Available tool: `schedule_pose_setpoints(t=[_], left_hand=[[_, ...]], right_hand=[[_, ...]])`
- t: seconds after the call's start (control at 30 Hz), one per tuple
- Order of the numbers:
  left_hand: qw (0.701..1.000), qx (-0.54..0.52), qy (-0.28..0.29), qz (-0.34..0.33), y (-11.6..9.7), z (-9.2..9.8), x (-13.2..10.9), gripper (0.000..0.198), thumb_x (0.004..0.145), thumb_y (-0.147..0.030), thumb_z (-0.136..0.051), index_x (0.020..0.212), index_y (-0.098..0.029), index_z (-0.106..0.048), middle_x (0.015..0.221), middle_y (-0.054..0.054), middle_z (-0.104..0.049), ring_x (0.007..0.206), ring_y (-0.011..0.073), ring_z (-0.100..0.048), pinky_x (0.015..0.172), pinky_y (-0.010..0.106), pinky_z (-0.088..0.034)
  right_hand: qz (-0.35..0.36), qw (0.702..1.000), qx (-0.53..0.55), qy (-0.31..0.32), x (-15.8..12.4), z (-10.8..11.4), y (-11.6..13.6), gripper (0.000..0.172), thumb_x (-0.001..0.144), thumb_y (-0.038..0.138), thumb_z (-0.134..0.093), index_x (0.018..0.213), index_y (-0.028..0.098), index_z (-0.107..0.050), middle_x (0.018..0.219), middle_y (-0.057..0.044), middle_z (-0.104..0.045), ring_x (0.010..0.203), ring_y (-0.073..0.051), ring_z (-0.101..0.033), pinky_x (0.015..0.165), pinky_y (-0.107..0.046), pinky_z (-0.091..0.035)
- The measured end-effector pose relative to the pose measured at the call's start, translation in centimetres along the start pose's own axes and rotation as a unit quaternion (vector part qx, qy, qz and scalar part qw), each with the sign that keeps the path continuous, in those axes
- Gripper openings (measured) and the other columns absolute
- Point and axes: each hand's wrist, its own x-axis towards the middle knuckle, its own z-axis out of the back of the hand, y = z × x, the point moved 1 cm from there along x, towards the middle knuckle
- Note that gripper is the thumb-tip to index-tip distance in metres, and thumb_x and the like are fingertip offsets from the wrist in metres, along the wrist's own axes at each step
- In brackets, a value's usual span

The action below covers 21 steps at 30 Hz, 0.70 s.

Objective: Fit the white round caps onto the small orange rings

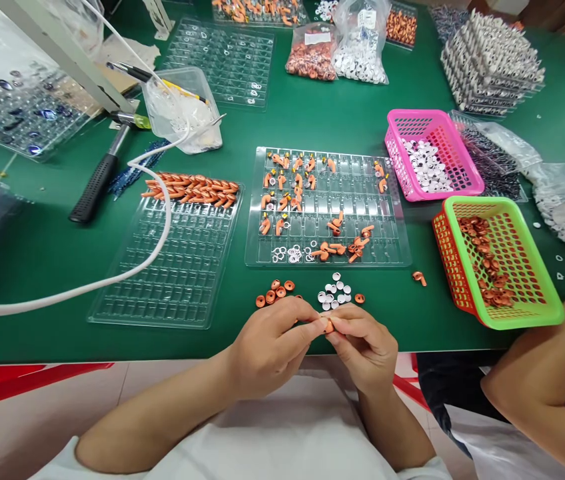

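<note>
My left hand (275,347) and my right hand (370,347) meet at the table's front edge. The fingertips of both pinch a small orange earbud shell (329,327), mostly hidden by the fingers. Just beyond them lie a cluster of round orange caps (276,291) and a cluster of round white caps (335,293). Farther back sits a clear compartment tray (254,220) carrying orange earbud shells (296,181) and thin white rings (294,254). One loose orange earbud shell (419,277) lies to the right of the tray.
To the right stand a pink basket (466,160) of white parts and a green basket (545,293) of orange ones, with a person's arm (537,373) close by. At left are another clear tray (157,273), a hammer (96,183) and a white cable (62,297).
</note>
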Motion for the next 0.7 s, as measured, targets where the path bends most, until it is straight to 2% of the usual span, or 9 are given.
schedule_pose_setpoints(t=[0.27,0.53,0.7], left_hand=[[1.000,-0.014,-0.014,0.011,-0.20,-0.34,-0.39,0.025,0.089,-0.006,-0.055,0.109,-0.018,-0.062,0.088,0.007,-0.070,0.085,0.0168,-0.069,0.072,0.028,-0.060],[0.991,-0.090,-0.030,0.090,-0.62,-0.43,-0.12,0.027,0.087,-0.001,-0.059,0.106,-0.018,-0.067,0.096,0.008,-0.069,0.079,0.0126,-0.068,0.071,0.024,-0.059],[0.976,-0.154,-0.006,0.154,-0.59,-0.22,0.23,0.026,0.089,-0.008,-0.062,0.109,-0.021,-0.071,0.102,0.008,-0.067,0.085,0.0141,-0.068,0.076,0.027,-0.058]], right_hand=[[0.031,0.999,-0.032,-0.005,0.20,-0.20,0.37,0.043,0.082,0.002,-0.065,0.112,0.032,-0.068,0.100,-0.004,-0.075,0.088,-0.020,-0.071,0.074,-0.037,-0.060],[0.081,0.994,-0.069,-0.012,0.82,-0.09,0.65,0.050,0.078,-0.001,-0.066,0.116,0.031,-0.067,0.099,-0.005,-0.075,0.086,-0.021,-0.071,0.073,-0.038,-0.058],[0.111,0.988,-0.104,-0.014,0.95,0.27,0.65,0.053,0.077,-0.002,-0.066,0.119,0.031,-0.065,0.100,-0.005,-0.074,0.086,-0.021,-0.070,0.075,-0.038,-0.057]])
